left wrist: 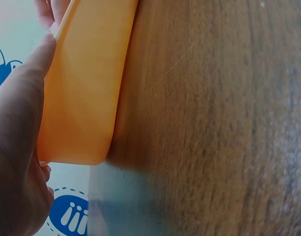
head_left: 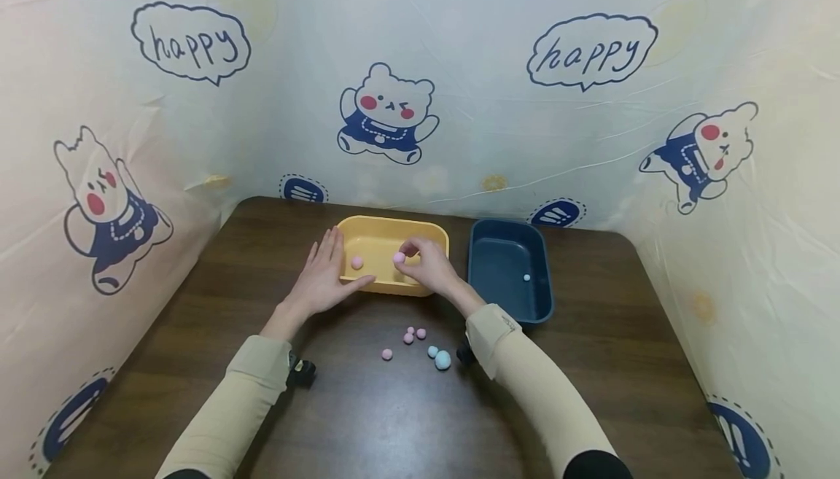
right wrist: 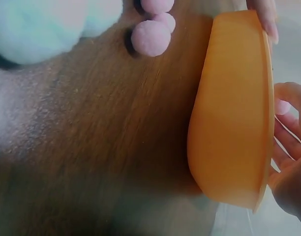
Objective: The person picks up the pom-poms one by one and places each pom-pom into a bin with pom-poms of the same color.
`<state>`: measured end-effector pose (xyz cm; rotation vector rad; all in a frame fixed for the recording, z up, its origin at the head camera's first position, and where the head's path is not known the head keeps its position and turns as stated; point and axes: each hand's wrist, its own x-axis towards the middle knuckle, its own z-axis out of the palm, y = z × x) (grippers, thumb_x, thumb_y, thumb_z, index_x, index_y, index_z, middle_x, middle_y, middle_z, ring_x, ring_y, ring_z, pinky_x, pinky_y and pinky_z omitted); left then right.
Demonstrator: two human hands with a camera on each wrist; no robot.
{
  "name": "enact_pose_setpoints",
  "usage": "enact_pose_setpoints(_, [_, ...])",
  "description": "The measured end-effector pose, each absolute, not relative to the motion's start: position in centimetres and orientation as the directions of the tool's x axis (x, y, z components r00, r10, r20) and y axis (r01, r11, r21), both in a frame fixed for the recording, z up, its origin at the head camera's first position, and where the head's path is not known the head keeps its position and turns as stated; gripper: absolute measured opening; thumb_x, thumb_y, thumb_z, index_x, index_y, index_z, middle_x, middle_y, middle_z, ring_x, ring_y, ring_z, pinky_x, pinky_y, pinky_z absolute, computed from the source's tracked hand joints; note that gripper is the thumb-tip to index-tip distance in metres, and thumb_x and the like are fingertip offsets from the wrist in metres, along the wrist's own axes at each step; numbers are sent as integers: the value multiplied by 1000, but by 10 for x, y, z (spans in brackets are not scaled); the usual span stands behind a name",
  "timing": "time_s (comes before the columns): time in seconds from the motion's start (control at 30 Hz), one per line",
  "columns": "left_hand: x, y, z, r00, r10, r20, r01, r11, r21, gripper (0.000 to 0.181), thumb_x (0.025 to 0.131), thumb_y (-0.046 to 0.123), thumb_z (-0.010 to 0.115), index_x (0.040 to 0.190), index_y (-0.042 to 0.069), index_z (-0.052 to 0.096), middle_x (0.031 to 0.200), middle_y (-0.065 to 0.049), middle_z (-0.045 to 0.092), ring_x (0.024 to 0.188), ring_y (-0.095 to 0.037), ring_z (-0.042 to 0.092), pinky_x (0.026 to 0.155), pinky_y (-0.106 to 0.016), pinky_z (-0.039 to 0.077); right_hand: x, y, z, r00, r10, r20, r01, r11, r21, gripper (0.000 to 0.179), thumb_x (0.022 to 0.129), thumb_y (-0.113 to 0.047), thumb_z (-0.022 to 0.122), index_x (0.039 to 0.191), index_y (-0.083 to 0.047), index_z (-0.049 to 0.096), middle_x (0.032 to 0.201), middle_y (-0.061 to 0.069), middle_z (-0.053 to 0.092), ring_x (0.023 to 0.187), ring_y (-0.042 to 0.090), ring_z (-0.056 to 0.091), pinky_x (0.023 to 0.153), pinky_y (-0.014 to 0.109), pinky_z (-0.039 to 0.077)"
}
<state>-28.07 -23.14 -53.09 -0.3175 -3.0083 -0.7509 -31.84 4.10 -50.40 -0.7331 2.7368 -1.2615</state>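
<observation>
A yellow tray (head_left: 394,228) stands at the back of the table. My left hand (head_left: 319,275) lies along its left end with fingers extended and the thumb on the near rim. Over the tray, my right hand (head_left: 426,264) pinches a pink ball (head_left: 399,257) between thumb and fingertips. Another pink ball (head_left: 357,263) lies inside the tray. In the right wrist view the pinched pink ball (right wrist: 282,107) shows just beyond the rim. The left wrist view shows the left thumb on the edge of the tray (left wrist: 86,88).
Right of the yellow tray stands a dark blue tray (head_left: 508,304) holding a small light-blue ball (head_left: 527,277). In front lie several pink balls (head_left: 408,338), with one pink ball (head_left: 387,354) apart. Two light-blue balls (head_left: 442,360) touch nearby. A printed curtain surrounds the table.
</observation>
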Motion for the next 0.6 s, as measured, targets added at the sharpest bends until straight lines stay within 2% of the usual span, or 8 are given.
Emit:
enact_pose_setpoints(0.17, [-280,-231,-531,-979,193,64,201,868,454,138,91,93,52,175,-1,-3,185,-19,-11,174,-44,-1,137,-73,6,-328,38,-511,-892,-431,135,-386,573,-723,27,101,-25,80,117,-5,74,119,14,76,115,29,68,106,46,60])
enact_pose_setpoints(0.23, [-280,-231,-532,-979,194,60,201,880,431,136,93,92,51,175,-1,-5,185,-18,-12,174,-44,-1,140,-68,5,-329,36,-511,-898,-425,112,-366,583,-726,25,100,-22,81,116,-5,74,118,14,76,113,28,68,104,45,60])
enact_pose_setpoints(0.4, [-278,-231,-533,-981,187,43,188,885,426,134,93,90,53,175,1,-5,186,-14,-15,174,-42,-3,141,-65,3,-346,32,-534,-905,-423,52,-326,609,-723,24,98,-27,84,114,-12,74,117,7,75,109,19,66,100,36,59])
enact_pose_setpoints(0.6, [-277,-232,-531,-981,188,50,192,887,420,135,92,92,51,175,2,-5,186,-11,-16,175,-41,-2,142,-62,3,-351,32,-536,-907,-420,30,-321,641,-697,29,100,-34,82,118,-12,74,121,7,75,113,22,65,103,38,59])
